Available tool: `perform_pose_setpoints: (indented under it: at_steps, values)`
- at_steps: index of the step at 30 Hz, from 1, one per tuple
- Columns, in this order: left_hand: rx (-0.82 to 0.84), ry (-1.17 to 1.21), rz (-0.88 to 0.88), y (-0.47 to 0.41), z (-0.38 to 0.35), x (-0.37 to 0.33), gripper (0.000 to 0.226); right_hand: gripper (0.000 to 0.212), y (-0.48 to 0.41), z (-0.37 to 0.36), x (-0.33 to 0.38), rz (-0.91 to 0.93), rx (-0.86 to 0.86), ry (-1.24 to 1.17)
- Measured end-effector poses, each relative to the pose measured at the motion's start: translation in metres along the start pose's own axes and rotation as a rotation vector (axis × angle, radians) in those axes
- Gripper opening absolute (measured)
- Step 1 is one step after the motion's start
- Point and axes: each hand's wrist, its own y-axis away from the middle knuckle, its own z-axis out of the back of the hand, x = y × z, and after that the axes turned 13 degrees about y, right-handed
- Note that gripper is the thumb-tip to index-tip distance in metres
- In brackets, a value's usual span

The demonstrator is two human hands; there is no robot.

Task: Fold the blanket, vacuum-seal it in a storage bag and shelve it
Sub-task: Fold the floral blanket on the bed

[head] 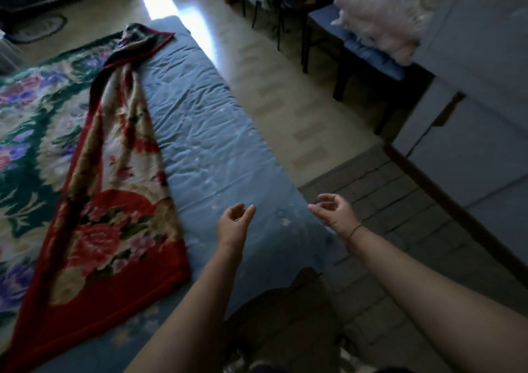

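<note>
I am viewing a home interior: a blue floor mattress point(200, 121) is lying at 12 o'clock, a floral rug point(34, 132) spreading at 9 o'clock, pink bedding point(377, 21) sitting on a bench point(368, 51) at 1 o'clock.

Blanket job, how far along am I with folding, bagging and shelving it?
Early. Done: the red floral blanket looks folded over lengthwise, lying long on the blue mattress, its far end bunched. In hand: nothing; the left hand and right hand hover empty over the mattress. Left: the further folds, bagging, sealing and shelving; no storage bag or vacuum shows in view.
</note>
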Motion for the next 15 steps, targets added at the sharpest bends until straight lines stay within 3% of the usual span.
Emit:
perform_pose_setpoints:
  at_steps: [7,15]
  values:
    - [0.061,0.000,-0.054,-0.027,-0.139,-0.045,0.040,0.038,-0.078,0.107,0.020,0.034,-0.014,0.052]
    - [0.028,0.034,-0.123,-0.159,-0.253,-0.111,0.040,0.038,-0.246,0.167,0.092,0.080,-0.013,0.038]
